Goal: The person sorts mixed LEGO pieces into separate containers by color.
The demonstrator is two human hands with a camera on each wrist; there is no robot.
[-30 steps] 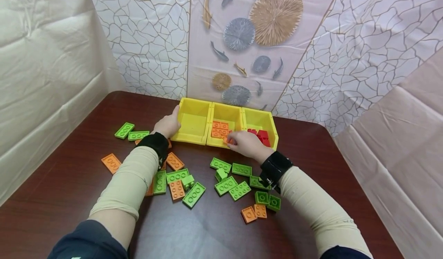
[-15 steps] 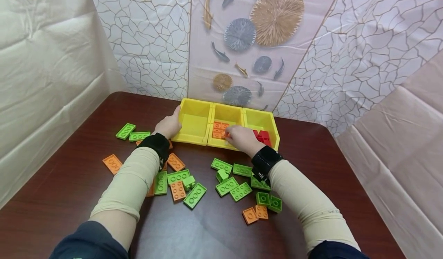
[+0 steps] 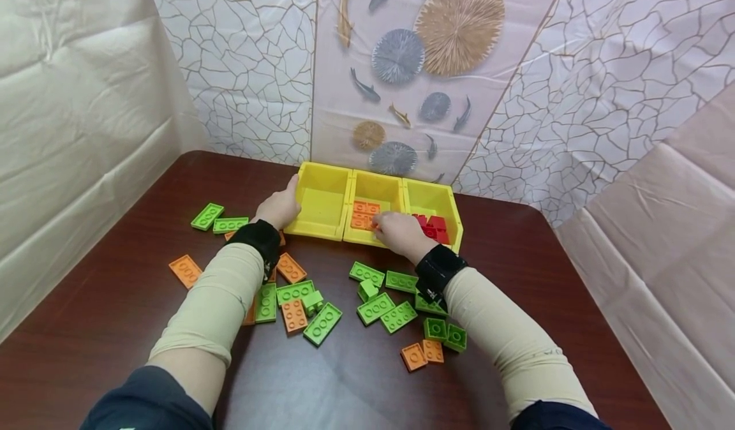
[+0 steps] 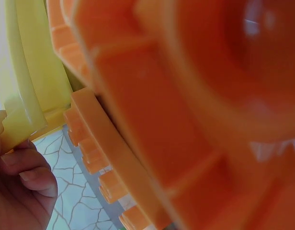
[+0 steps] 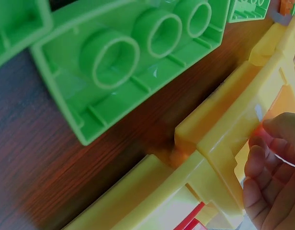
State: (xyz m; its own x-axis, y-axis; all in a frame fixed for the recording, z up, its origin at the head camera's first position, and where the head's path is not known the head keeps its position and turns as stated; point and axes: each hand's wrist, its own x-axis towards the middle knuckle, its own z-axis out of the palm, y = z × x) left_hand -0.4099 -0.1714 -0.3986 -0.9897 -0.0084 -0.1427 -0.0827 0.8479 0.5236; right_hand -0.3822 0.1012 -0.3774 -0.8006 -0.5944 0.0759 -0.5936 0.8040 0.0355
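Observation:
On the table's far side stands a yellow box (image 3: 323,208) with three compartments. My left hand (image 3: 278,209) grips its left end wall; the left wrist view shows curled fingers under the yellow rim (image 4: 24,117). My right hand (image 3: 400,232) reaches into the middle compartment and pinches an orange brick, mostly hidden by the fingers. Beside the fingertips, several orange bricks (image 3: 360,214) lie in rows on the compartment floor. In the right wrist view, the thumb and fingers of the right hand (image 5: 277,167) are curled inside the box, a bit of orange showing between them.
Red bricks (image 3: 435,227) fill part of the right compartment. Green bricks (image 3: 374,309) and orange bricks (image 3: 294,316) lie scattered on the dark table (image 3: 321,385), in front of the box and around the left forearm. A patterned cloth (image 3: 396,124) hangs behind.
My right hand has moved slightly left and back inside the middle compartment, bringing the orange brick against the others. The left hand stays on the box's end wall.

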